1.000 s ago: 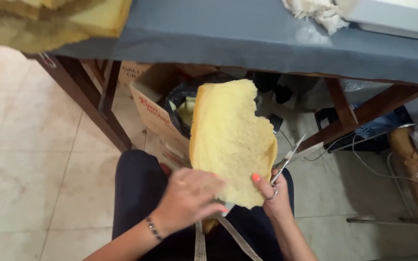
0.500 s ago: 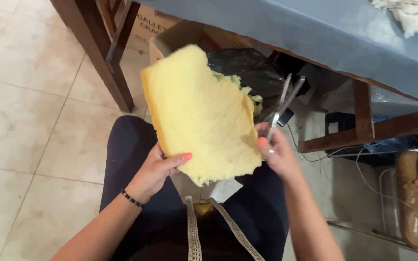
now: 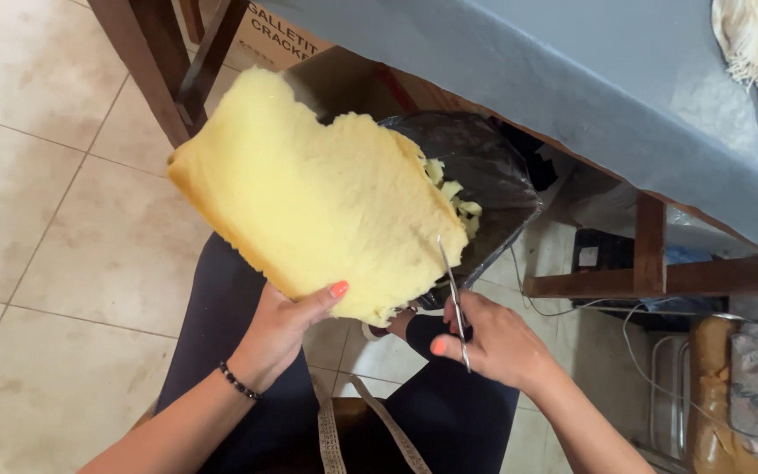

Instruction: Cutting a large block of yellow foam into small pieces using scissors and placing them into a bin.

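Yellow foam slab [image 3: 318,202], judged soft and light, is pinched at its lower edge by the left hand [image 3: 287,329]; scissors [image 3: 454,303] are gripped in the closed right hand [image 3: 497,342], above a black bag [image 3: 484,167].

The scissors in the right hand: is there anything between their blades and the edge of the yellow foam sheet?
Nothing visible stands between them. The scissors in the right hand already reach the lower right edge of the yellow foam sheet, which the left hand holds from below. The black bag with foam scraps lies behind that edge.
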